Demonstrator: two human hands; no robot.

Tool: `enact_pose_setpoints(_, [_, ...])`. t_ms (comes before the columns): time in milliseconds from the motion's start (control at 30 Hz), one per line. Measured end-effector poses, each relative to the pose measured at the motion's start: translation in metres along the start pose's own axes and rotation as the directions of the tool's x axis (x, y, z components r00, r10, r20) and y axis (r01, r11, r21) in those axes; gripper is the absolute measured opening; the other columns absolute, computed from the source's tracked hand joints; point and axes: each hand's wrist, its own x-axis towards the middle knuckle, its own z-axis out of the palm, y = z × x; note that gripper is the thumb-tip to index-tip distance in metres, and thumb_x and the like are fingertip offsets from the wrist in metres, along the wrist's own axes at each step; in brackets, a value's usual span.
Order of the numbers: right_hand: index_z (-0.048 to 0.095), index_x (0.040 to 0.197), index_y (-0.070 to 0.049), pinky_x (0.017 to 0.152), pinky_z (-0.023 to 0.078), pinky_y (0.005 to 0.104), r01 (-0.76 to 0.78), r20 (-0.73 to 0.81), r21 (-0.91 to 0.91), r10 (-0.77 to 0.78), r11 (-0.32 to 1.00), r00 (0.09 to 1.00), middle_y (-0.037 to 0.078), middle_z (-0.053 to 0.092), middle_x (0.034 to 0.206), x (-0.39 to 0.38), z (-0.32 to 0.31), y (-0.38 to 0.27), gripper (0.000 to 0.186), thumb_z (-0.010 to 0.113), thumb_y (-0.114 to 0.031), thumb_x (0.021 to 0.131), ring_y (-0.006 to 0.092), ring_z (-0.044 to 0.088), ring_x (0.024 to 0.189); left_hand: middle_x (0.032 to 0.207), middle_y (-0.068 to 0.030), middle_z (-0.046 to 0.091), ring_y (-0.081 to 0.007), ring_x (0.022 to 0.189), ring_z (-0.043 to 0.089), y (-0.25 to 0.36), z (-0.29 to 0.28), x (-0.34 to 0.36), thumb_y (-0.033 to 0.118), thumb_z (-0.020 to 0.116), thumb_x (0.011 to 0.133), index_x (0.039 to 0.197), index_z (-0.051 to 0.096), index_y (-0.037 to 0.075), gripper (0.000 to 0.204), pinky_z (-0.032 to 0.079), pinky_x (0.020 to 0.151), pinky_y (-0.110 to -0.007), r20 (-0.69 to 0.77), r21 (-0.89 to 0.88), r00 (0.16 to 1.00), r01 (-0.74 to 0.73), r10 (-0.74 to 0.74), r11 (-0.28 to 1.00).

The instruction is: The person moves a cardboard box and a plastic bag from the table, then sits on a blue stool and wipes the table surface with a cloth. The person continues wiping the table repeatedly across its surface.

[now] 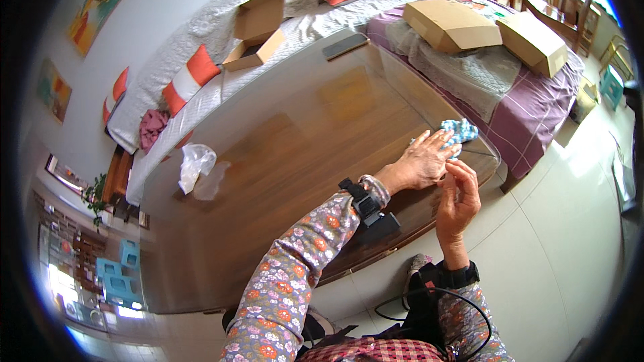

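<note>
My left hand (424, 162) reaches across the right end of a brown wooden table (288, 181) with a shiny top. Its fingers are stretched out and rest on a crumpled blue-and-white cloth (460, 132) near the table's corner. My right hand (459, 202) is held just past the table edge, close to the left fingertips. Its thumb and fingers are pinched together; whatever may be between them is too small to make out. A crumpled clear plastic bag (197, 165) lies toward the left end of the table.
A dark flat rectangular object (345, 46) lies at the table's far edge. Behind it, an open cardboard box (253, 43) sits on a white-covered sofa (295, 30). Two cardboard boxes (451, 25) rest on a purple-covered surface (530, 117). Blue stools (121, 285) stand at left.
</note>
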Motion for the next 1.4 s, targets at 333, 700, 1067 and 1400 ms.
enact_pose_setpoints(333, [0.066,0.100,-0.002,0.065,0.057,0.0248,-0.041,0.044,0.051,0.039,0.998,0.998,0.011,0.064,0.108,-0.006,0.012,-0.003,0.012,0.057,0.001,0.093,0.0129,0.062,0.083,0.138,-0.0244,0.045,-0.0438,0.117,0.053,-0.148,-0.066,-0.270,0.021,0.053,0.089,0.133,0.050,0.010,0.045,0.048,0.093,-0.052,-0.270,0.238,0.720,0.694,-0.640,0.680])
enact_pose_setpoints(700, [0.066,0.101,-0.003,0.064,0.055,0.0238,0.021,-0.013,0.003,-0.021,1.000,1.000,0.009,0.066,0.107,-0.007,0.011,0.009,0.014,0.057,0.003,0.092,0.0118,0.061,0.076,0.132,-0.0225,0.050,-0.0436,0.125,0.045,-0.087,-0.095,-0.508,0.015,0.051,0.089,0.132,0.050,0.007,0.044,0.041,0.103,-0.051,-0.255,0.259,0.370,0.916,-0.893,0.306])
enact_pose_setpoints(1067, [0.067,0.102,-0.002,0.065,0.056,0.0237,0.039,-0.067,-0.054,-0.043,0.998,0.997,0.007,0.066,0.106,-0.004,0.002,0.022,0.011,0.059,-0.002,0.094,0.0104,0.061,0.078,0.144,-0.0244,0.038,-0.0394,0.135,0.036,0.078,-0.006,-0.150,0.018,0.057,0.086,0.138,0.045,0.005,0.055,0.029,0.111,-0.052,-0.190,0.017,0.883,0.440,-0.429,0.898])
enact_pose_setpoints(1400, [0.068,0.103,-0.004,0.065,0.056,0.0238,-0.003,-0.063,-0.063,-0.001,0.998,0.998,0.006,0.067,0.106,-0.005,0.001,0.029,0.012,0.060,-0.005,0.094,0.0099,0.061,0.077,0.147,-0.0218,0.038,-0.0367,0.136,0.038,0.102,-0.032,-0.251,0.010,0.059,0.084,0.139,0.047,0.007,0.056,0.033,0.107,-0.054,-0.285,0.049,0.855,0.465,-0.434,0.884])
